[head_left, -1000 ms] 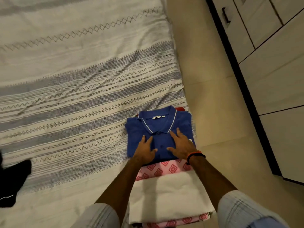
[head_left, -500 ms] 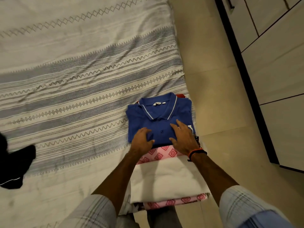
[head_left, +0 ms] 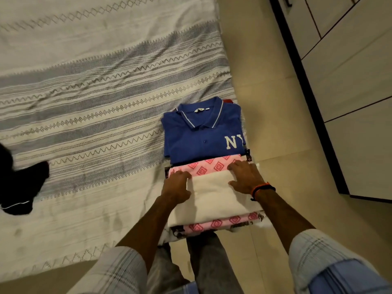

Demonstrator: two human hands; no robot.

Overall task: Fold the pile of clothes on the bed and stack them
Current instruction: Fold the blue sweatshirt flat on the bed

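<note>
On the bed's near corner, both hands rest on the folded stack.
Left hand point(head_left: 177, 185) and right hand point(head_left: 246, 177) lie flat, fingers spread, on the cream cloth point(head_left: 214, 198); the blue polo shirt point(head_left: 201, 134) lies just beyond, collar away, nearer the right.

The blue polo shirt point(head_left: 199, 136) covers most of a red garment point(head_left: 228, 101), which shows only as a sliver at the collar. The shirt's white lettering is cut short by the fold at its right side. The left hand point(head_left: 176, 187) has its fingertips out of sight at the edge of the cream cloth point(head_left: 214, 200). A black garment point(head_left: 19, 187) at the bed's point(head_left: 84, 81) left side runs off the picture's edge.
</note>
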